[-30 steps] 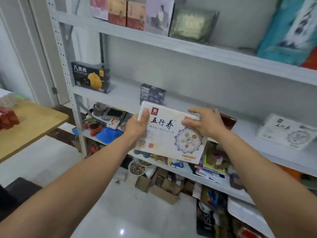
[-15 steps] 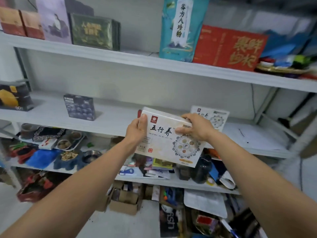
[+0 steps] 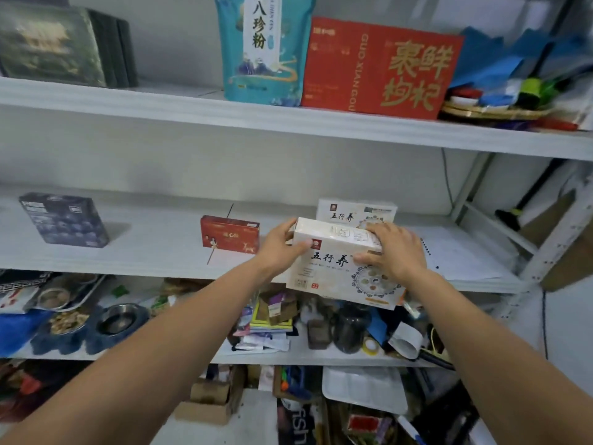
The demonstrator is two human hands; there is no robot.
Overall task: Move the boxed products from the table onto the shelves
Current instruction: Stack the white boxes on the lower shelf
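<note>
White box poised just in front of the matching box
Left hand and right hand each clamp one end, likely steadying it for a label-forward set-down.

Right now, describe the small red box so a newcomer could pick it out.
Find the middle shelf of the white rack. Just left of the held white box stands the small red box. It is the only red box there; the dark blue box sits farther left, the big red box a shelf higher.
</note>
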